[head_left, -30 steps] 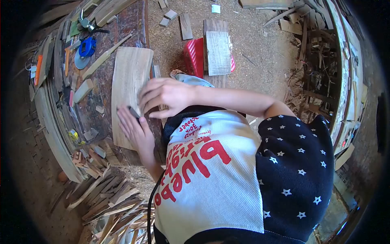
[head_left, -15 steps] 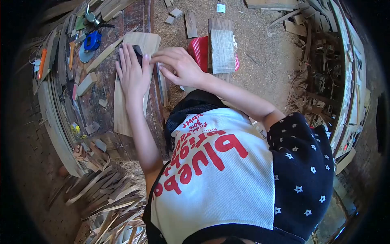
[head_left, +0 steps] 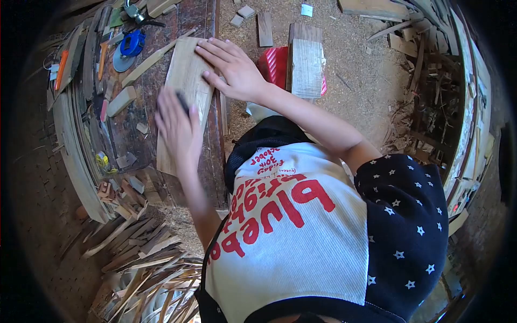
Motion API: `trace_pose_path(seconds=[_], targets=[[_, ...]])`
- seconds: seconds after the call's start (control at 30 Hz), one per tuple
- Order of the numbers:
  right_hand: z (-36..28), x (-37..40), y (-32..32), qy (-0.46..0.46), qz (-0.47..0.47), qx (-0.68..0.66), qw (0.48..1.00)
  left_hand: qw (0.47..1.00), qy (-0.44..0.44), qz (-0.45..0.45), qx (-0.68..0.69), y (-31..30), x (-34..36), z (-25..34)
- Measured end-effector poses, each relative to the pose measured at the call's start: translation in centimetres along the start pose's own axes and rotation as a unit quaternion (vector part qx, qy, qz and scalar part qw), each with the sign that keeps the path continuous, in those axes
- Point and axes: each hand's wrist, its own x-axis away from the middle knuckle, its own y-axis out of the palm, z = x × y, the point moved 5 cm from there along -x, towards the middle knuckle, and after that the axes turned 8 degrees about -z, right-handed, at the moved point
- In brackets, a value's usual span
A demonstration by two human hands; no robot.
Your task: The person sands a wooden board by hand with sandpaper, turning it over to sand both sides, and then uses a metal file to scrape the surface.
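Note:
A pale wooden board (head_left: 188, 75) lies lengthwise on the dark workbench. My left hand (head_left: 177, 129), blurred by motion, presses over the board's middle, on a small black piece that looks like sandpaper (head_left: 182, 100). Most of that piece is hidden beneath the palm and fingers. Across the board's far right edge rests my right hand (head_left: 234, 70), fingers stretched flat on the wood and thumb apart.
Left of the board are a wood strip (head_left: 156, 58), a blue tape measure (head_left: 132, 43), a grey disc (head_left: 123, 59), a hammer (head_left: 134, 12) and a pale wood block (head_left: 121, 101). On the sawdust-covered floor, a plank (head_left: 307, 67) lies over something red.
My left hand has slid down the board toward me with the black piece. My right hand has left the piece's edge and now lies flat on the board's far end.

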Motion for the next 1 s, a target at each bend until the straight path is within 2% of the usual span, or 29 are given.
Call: trace_pose_path(seconds=[0.1,0.2,0.23,0.37,0.47,0.57,0.7,0.8,0.9,1.0], targets=[[0.2,0.0,-0.1,-0.002,-0.002,0.023,1.000,0.997,0.066,0.024,-0.004,0.2,-7.4,1.9],[0.2,0.0,-0.4,-0.012,-0.003,0.056,0.998,0.995,0.092,0.029,0.007,0.1,-7.3,1.6],[0.2,0.1,-0.4,-0.011,-0.010,0.074,0.997,0.995,0.092,0.030,0.006,0.0,-6.1,1.2],[0.3,0.1,-0.4,-0.014,-0.038,0.075,0.996,1.000,-0.013,-0.010,0.010,0.1,5.0,-2.3],[0.2,0.1,-0.3,-0.015,-0.027,0.056,0.998,0.998,-0.058,-0.010,0.015,0.7,8.6,-3.8],[0.1,0.0,-0.3,-0.005,-0.025,0.031,0.999,1.000,-0.016,-0.015,-0.020,0.0,3.3,-1.5],[0.2,0.3,0.0,-0.007,-0.026,0.024,0.999,0.992,0.118,0.042,0.023,-0.2,-7.7,2.0],[0.0,0.4,-0.1,-0.011,-0.022,0.032,0.999,0.989,0.129,0.058,0.029,0.2,-10.5,2.1],[0.0,0.2,-0.2,-0.015,-0.024,0.052,0.998,0.992,0.114,0.044,0.032,0.1,-5.6,1.0],[0.2,0.4,-0.3,-0.016,-0.031,0.065,0.997,1.000,0.021,-0.009,0.022,0.2,3.3,-1.5]])
